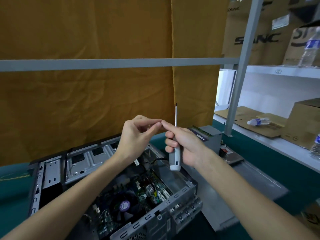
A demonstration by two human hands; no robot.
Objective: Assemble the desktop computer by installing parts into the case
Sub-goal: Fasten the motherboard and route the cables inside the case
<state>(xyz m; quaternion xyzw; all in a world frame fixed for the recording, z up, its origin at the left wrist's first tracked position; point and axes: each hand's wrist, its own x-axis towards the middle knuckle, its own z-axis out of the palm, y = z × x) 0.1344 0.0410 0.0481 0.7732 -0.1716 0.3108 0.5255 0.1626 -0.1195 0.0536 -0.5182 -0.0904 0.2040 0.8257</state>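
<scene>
Ochre cloth backs the green bench where, above the open grey metal computer case [110, 193], the right hand [185, 144] clenches a grey-handled screwdriver [175, 151] upright, tip up, while the left hand [136, 134] pinches fingertips against the right forefinger.

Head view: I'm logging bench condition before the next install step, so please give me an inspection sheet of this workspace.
Surface: green bench top, partly covered by the job.
Job's things: open computer case lying flat, motherboard and fan visible; grey side panel beside it.
Clutter: water bottle lying on flattened cardboard, right.
Hands: right hand grips an upright screwdriver, tip up; left hand pinches fingertips, any item too small to tell.
Cables: black cable inside the case.
Surroundings: orange cloth behind, shelving with cardboard boxes right.
</scene>
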